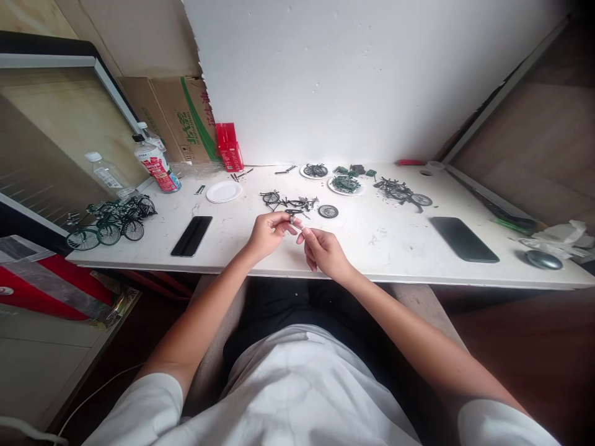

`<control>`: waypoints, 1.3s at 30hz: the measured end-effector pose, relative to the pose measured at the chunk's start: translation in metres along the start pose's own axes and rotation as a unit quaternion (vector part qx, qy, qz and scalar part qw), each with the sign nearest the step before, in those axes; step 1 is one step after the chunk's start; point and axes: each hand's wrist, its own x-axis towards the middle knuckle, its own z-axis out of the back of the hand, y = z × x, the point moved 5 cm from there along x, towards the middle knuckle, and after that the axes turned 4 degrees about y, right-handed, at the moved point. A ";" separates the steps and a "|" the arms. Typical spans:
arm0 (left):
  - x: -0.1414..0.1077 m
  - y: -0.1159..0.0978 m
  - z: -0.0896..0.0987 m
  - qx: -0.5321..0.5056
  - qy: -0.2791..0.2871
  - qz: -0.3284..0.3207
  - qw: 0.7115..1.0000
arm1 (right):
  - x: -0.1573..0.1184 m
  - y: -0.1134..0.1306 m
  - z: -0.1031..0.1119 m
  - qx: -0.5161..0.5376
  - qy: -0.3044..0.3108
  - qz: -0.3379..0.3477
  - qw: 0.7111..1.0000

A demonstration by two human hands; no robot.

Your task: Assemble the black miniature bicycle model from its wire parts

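Observation:
My left hand [270, 235] is closed, its thumb and forefinger pinching a small dark part [292, 219] too tiny to name. Meeting it from the right, my right hand [325, 253] is also closed in a pinch, and what lies in its fingertips is hidden. Just beyond both hands lie pieces of a model bicycle [297, 202], dark and thin. A loose spoked wheel [328, 211] rests flat to their right. Several assembled model bicycles [109, 226] stand at the table's left end.
White plates hold wheels [315, 170] and green parts [346, 184]; an empty plate [224, 192] sits left. Dark bicycle frames [402, 192] are piled right. A phone [191, 236], a black pad [463, 239], a mouse [543, 259], bottles [157, 164] and a red box [229, 148] also occupy the table.

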 end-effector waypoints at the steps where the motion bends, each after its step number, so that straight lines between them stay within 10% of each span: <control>1: 0.000 0.001 -0.001 0.005 0.010 0.003 1.000 | 0.002 -0.003 0.000 0.007 -0.003 -0.001 1.000; 18: -0.002 -0.009 -0.013 0.061 0.068 0.037 0.995 | 0.014 0.003 0.034 0.034 -0.072 0.034 0.996; 39: -0.009 -0.051 -0.022 0.181 0.086 -0.082 0.976 | 0.009 0.009 0.031 0.028 -0.076 0.069 0.994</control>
